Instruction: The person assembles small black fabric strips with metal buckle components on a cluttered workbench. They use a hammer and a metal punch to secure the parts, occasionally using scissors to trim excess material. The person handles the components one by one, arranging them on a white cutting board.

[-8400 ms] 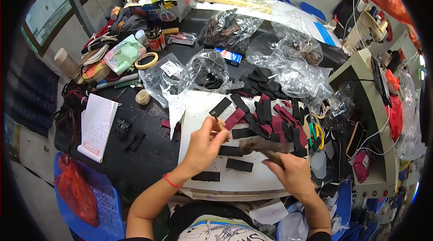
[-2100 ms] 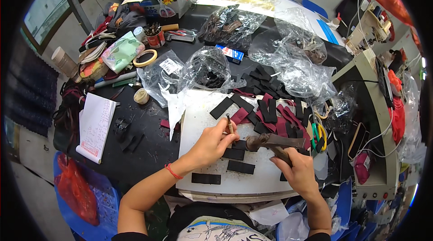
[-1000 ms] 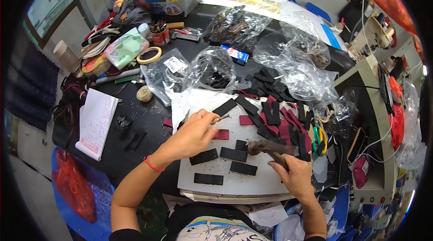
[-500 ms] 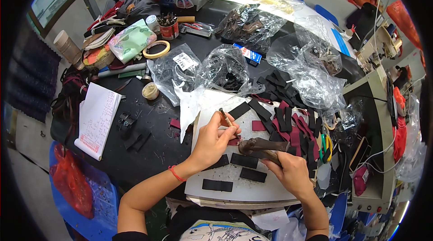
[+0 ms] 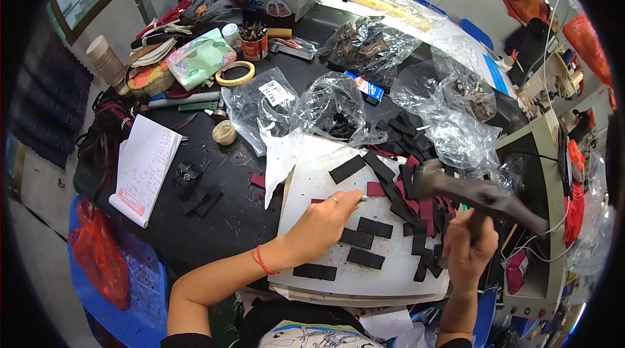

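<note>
my right hand point(image 5: 470, 251) has its fingers wrapped tight round the handle of a hammer point(image 5: 478, 193), whose head hangs raised over the right edge of the white board point(image 5: 306, 182). my left hand point(image 5: 323, 223) lies on that board, fingers pinched together on a small metal punch point(image 5: 360, 198) whose tip shows just past them, near the board's middle. as i judge it, the risk is the hammer head landing on my left fingers, since they sit so close to the punch tip; a glancing hit could also skid the punch off its spot. on the board i count four black strips point(image 5: 364, 258) lying apart near its lower half, one more angled near its top, and a heap of black and dark red pieces point(image 5: 416, 185) along its right side, too tangled to count.
</note>
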Motion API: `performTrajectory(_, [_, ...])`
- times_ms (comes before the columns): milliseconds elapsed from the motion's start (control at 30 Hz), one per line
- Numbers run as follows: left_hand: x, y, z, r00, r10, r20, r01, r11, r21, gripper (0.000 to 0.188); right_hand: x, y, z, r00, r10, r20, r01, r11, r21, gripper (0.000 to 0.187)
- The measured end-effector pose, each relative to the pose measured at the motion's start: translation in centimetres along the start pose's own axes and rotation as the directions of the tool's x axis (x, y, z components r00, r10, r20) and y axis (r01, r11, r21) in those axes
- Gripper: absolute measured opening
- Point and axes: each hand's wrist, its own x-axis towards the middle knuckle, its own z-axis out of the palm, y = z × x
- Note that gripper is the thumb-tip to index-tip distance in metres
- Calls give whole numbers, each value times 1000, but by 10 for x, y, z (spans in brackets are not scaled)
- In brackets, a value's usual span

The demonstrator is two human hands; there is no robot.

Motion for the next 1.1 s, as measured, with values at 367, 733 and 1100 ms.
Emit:
performTrajectory(367, [11, -14, -15, 952, -289, 97, 305, 896, -322, 18, 1, 35, 11, 945, -92, 315, 237, 855, -461, 20])
performTrajectory(733, [0, -5, -4, 997, 29, 72, -32, 998, 44, 12, -4, 1, -11, 999, 32, -27, -33, 999, -35, 14])
performTrajectory(1100, [14, -6, -34, 902, -433, -2, 355, 742, -569, 23, 8, 27, 24, 882, -231, 410, 431, 745, -508, 34])
